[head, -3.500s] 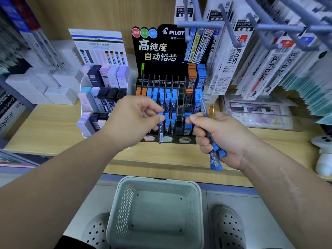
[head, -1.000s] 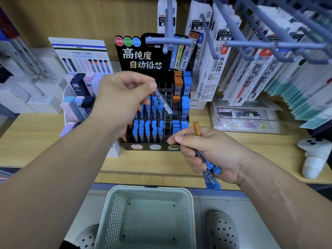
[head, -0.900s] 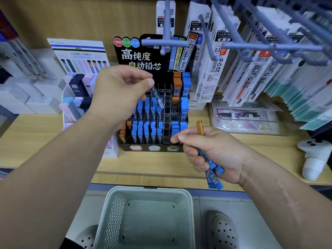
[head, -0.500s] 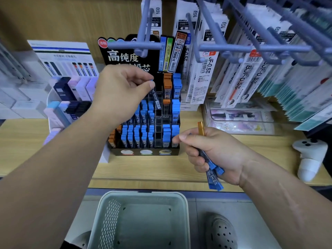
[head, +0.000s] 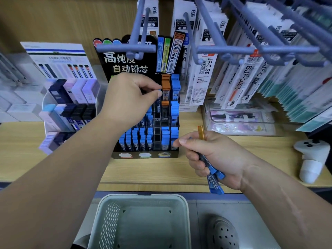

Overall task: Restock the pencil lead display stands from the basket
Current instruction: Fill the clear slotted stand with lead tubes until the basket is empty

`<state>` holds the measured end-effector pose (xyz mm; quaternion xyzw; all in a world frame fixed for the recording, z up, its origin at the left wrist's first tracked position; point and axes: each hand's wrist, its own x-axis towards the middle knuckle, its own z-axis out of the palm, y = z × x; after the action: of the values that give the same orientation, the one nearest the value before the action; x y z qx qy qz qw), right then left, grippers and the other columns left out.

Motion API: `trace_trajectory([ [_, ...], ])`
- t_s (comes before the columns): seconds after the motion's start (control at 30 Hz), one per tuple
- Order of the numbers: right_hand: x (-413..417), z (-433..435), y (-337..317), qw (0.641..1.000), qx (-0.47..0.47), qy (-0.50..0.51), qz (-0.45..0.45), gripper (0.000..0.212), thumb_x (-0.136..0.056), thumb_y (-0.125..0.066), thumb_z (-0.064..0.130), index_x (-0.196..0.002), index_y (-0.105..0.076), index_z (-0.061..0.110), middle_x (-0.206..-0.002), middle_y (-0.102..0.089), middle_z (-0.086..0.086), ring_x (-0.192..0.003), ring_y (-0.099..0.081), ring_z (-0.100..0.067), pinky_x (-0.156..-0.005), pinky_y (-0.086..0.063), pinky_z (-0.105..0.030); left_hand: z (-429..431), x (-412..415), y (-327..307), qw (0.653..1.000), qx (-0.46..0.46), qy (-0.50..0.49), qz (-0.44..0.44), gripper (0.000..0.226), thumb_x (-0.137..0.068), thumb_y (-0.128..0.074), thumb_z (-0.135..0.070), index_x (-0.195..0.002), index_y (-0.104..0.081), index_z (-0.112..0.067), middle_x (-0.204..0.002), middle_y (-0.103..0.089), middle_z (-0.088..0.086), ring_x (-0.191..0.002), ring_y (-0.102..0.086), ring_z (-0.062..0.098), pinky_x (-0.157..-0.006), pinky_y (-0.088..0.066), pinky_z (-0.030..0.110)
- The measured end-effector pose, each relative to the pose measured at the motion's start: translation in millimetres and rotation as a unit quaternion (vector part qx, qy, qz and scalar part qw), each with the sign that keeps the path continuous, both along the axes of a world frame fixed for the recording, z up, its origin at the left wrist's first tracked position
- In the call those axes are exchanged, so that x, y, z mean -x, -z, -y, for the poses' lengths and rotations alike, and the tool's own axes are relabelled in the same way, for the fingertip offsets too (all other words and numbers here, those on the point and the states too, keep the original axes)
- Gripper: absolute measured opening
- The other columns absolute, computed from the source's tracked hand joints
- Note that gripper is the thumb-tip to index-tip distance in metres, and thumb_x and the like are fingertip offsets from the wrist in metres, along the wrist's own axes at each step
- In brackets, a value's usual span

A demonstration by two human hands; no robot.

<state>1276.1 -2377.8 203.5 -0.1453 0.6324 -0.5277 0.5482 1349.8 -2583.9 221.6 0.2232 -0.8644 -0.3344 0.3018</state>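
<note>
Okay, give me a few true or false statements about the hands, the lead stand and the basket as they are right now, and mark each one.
1. The left hand pinches a case by its top, over the stand. True.
2. The right hand holds nothing. False: it grips several blue-capped cases and an orange one.
3. The basket sits on the shelf beside the stand. False: it is below the shelf's front edge, on the floor.
4. The stand holds both blue cases and orange cases. True.
</note>
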Motion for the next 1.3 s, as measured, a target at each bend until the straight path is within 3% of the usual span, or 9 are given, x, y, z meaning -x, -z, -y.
trace_trajectory([
  [0.27, 3.4, -0.9, 1.1, 1.000, -0.002, 0.002, 0.000, 0.024, -0.098, -0.063, 0.021, -0.111, -0.068, 0.001, -0.062, -0.042, 0.001, -0.047, -0.034, -0.011, -0.040, -0.027, -0.021, 13.1, -3.2, -6.1, 0.997, 0.030, 0.018, 0.069, 0.004, -0.087, -0.077, -0.021, -0.090, -0.078, -0.020, -0.064, -0.057, -0.020, -0.055, -0.053, -0.013, -0.050, -0.035, 0.002],
  [0.43, 1.7, 0.0, 1.9, 1.000, -0.001, 0.003, 0.003, 0.024, -0.097, -0.063, 0.020, -0.112, -0.067, 0.000, -0.060, -0.042, 0.001, -0.046, -0.034, -0.011, -0.039, -0.026, -0.021, 10.7, 1.5, 4.3, 0.993, 0.068, 0.021, 0.091, 0.002, -0.083, -0.080, -0.024, -0.085, -0.079, -0.025, -0.079, -0.065, -0.017, -0.071, -0.059, -0.003, -0.062, -0.041, 0.008],
  [0.53, 0.9, 0.6, 2.0, 1.000, -0.003, 0.002, 0.002, 0.023, -0.097, -0.063, 0.020, -0.110, -0.067, 0.001, -0.060, -0.042, 0.001, -0.046, -0.034, -0.011, -0.039, -0.027, -0.021, 9.7, 5.3, 9.7, 0.992, 0.081, 0.004, 0.096, 0.009, -0.078, -0.084, -0.025, -0.084, -0.079, -0.025, -0.076, -0.058, -0.016, -0.070, -0.056, 0.006, -0.063, -0.045, 0.023],
  [0.77, -1.9, 4.0, 1.3, 1.000, -0.002, -0.004, 0.001, 0.020, -0.098, -0.063, 0.020, -0.108, -0.068, 0.003, -0.059, -0.042, 0.001, -0.046, -0.034, -0.011, -0.038, -0.028, -0.020, 11.1, -0.9, 6.7, 0.993, 0.071, -0.013, 0.095, 0.013, -0.080, -0.082, -0.031, -0.090, -0.076, -0.025, -0.066, -0.058, -0.012, -0.059, -0.052, 0.003, -0.054, -0.039, 0.020],
  [0.87, -2.6, 5.3, 0.7, 1.000, 0.003, -0.003, -0.003, 0.023, -0.098, -0.063, 0.020, -0.110, -0.067, 0.001, -0.059, -0.042, 0.001, -0.045, -0.035, -0.011, -0.038, -0.028, -0.021, 15.6, -10.2, 1.2, 0.992, 0.061, 0.013, 0.113, 0.025, -0.076, -0.083, -0.044, -0.092, -0.074, -0.026, -0.067, -0.059, -0.007, -0.060, -0.054, 0.007, -0.059, -0.047, 0.028],
  [1.0, -4.8, 7.8, 0.1, 1.000, 0.002, 0.000, -0.003, 0.027, -0.097, -0.064, 0.019, -0.114, -0.066, -0.001, -0.060, -0.042, 0.001, -0.045, -0.035, -0.010, -0.038, -0.028, -0.021, 13.5, -21.2, -0.9, 0.981, 0.096, 0.035, 0.163, 0.042, -0.064, -0.086, -0.054, -0.095, -0.071, -0.030, -0.068, -0.055, -0.007, -0.065, -0.053, 0.009, -0.058, -0.041, 0.028],
  [1.17, -8.7, 10.7, -2.6, 1.000, 0.010, 0.003, 0.006, 0.036, -0.094, -0.067, 0.019, -0.120, -0.062, -0.005, -0.058, -0.044, 0.002, -0.046, -0.035, -0.010, -0.038, -0.029, -0.020, 14.8, -24.6, 2.2, 0.983, 0.122, 0.032, 0.130, 0.043, -0.065, -0.087, -0.050, -0.096, -0.073, -0.024, -0.071, -0.055, -0.007, -0.070, -0.053, 0.011, -0.067, -0.052, 0.041],
  [1.3, -12.6, 11.4, -3.4, 1.000, 0.014, -0.018, -0.013, 0.038, -0.094, -0.069, 0.020, -0.118, -0.060, -0.008, -0.059, -0.044, 0.002, -0.046, -0.036, -0.010, -0.039, -0.030, -0.021, 8.4, -27.4, 0.3, 0.992, 0.074, 0.042, 0.093, 0.034, -0.073, -0.082, -0.051, -0.095, -0.074, -0.026, -0.074, -0.061, -0.008, -0.063, -0.052, 0.003, -0.061, -0.046, 0.031],
])
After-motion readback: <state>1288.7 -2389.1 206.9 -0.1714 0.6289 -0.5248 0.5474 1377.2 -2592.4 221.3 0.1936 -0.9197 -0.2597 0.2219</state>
